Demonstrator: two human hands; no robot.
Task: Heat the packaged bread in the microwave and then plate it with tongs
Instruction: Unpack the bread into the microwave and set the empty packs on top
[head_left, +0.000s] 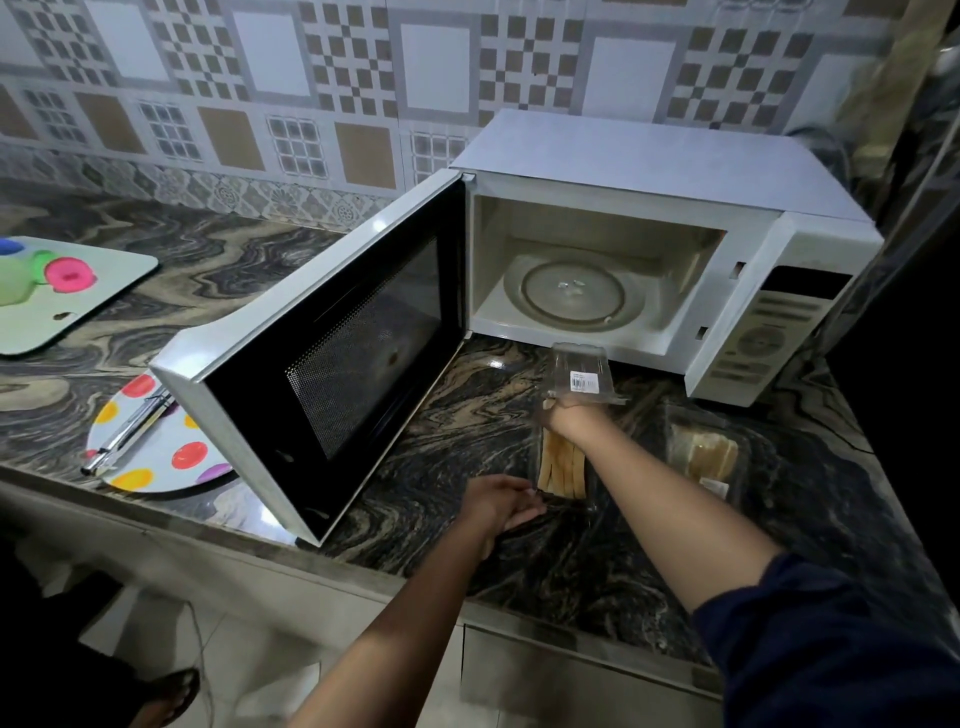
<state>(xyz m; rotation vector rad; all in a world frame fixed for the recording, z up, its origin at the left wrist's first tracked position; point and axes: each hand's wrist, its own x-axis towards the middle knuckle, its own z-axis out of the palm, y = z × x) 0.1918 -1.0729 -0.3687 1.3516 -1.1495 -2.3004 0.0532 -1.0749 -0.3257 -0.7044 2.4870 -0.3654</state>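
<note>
Right hand (566, 415) grips the clear lid (579, 366) upright, its fingers mostly hidden. Left hand (501, 506), fingers straight, touches the bread pack (561, 467) near the counter's (457, 410) front edge. The microwave (649, 176) door (332, 353) partly hides the tongs' (130, 431) plate (161, 467).

We see the white microwave (649, 171) on the marbled tabletop (467, 405), its door (322, 353) swung wide to the left, the glass turntable (571, 291) showing inside. In front lies a clear bread package (561, 467); our right hand (566, 413) grips its raised lid (582, 369), our left hand (501, 501) touches its near edge with straight fingers. A second package (701, 452) lies just beside it on the right. The tongs (127, 434) rest on a spotted plate (156, 478) at the left
</note>
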